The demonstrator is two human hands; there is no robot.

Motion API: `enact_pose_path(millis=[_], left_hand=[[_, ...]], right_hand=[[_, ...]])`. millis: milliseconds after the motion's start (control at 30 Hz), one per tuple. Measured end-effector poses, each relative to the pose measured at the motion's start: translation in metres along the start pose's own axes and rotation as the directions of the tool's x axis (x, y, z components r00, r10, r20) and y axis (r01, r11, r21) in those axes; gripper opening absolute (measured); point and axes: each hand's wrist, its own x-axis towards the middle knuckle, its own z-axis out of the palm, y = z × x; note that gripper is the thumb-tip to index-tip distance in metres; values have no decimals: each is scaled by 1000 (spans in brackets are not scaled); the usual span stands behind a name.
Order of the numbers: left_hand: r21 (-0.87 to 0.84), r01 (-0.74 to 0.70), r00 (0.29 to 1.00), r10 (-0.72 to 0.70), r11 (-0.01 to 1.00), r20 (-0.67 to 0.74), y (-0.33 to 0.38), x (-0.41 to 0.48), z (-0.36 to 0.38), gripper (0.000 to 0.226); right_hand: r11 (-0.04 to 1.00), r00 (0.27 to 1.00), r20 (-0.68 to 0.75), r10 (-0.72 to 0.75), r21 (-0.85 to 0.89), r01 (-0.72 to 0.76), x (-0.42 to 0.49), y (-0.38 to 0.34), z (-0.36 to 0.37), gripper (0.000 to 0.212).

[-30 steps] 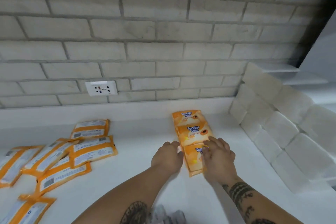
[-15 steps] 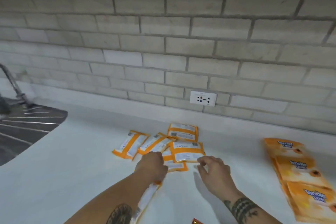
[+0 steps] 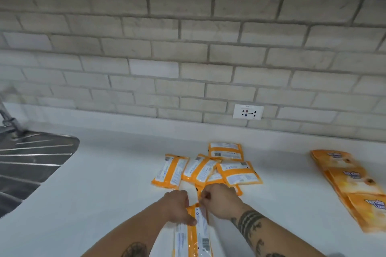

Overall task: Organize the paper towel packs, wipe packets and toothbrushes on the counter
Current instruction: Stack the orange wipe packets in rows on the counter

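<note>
Brand "Tender Love", somewhat blurred, on the face-up orange wipe packets [image 3: 355, 181] at right

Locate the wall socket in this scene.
In the head view, the wall socket sits low on the brick wall, right of centre, just above the counter and behind the loose pile of wipe packets.

Four wipe packets [image 3: 239, 173] are counted label side up in the loose cluster, a fifth packet [image 3: 214, 178] is partly seen beneath them, and a sixth packet [image 3: 201, 233] is gripped by two hands, the left hand [image 3: 177, 204] and the right hand [image 3: 221, 200]. Three further packets are counted face up in the overlapping row [image 3: 353, 175] at the right. One wall socket [image 3: 248, 112] and one sink [image 3: 31, 162] are also seen.
</note>
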Motion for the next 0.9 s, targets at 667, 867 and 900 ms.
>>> enact_pose_path(millis=[667, 867, 900], left_hand=[[-426, -23, 985, 94, 905, 146, -25, 4, -30, 18], [-843, -65, 991, 135, 534, 8, -23, 9, -62, 15], [-879, -82, 990, 137, 470, -19, -17, 10, -67, 16]], right_hand=[[897, 977, 86, 194, 387, -213, -20, -20, 31, 73], [706, 971, 89, 221, 672, -223, -35, -21, 5, 48], [670, 970, 95, 225, 708, -225, -38, -18, 0, 43]])
